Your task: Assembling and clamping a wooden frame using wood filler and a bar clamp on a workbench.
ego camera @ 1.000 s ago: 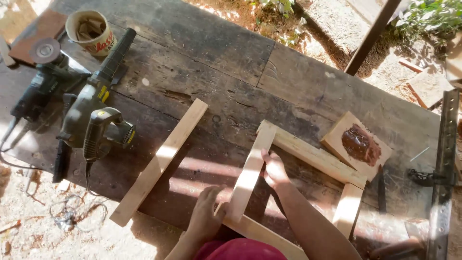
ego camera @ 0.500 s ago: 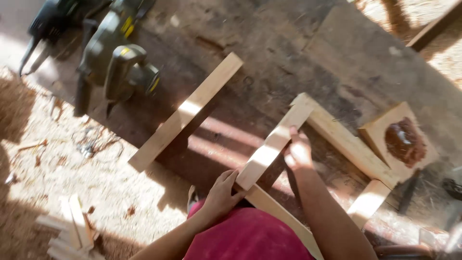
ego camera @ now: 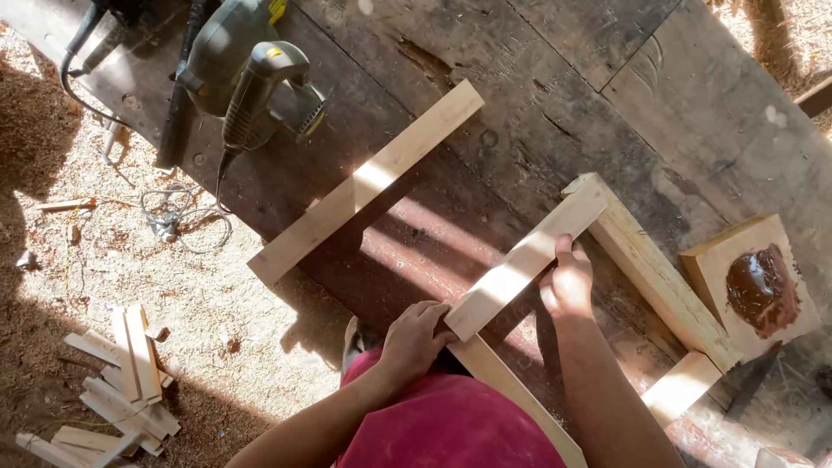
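A rectangular frame of pale wooden slats [ego camera: 650, 269] lies on a dark, worn plank workbench [ego camera: 555, 95]. My left hand [ego camera: 416, 340] grips the near corner of the frame, where its left slat [ego camera: 520, 260] meets the near slat. My right hand [ego camera: 568, 282] presses on the inner edge of that left slat, about midway along it. A loose wooden slat [ego camera: 364, 184] lies diagonally on the bench to the left, apart from the frame.
A green power tool [ego camera: 251, 74] with a cord sits at the bench's upper left. A small wooden block with a brown glue puddle [ego camera: 758, 286] lies right of the frame. Offcut sticks [ego camera: 121, 381] are piled on the sawdust-covered ground at the lower left.
The view has swung left and down, bringing the ground and offcuts into sight. Both hands stay on the frame's left slat, the left hand now at its near corner.
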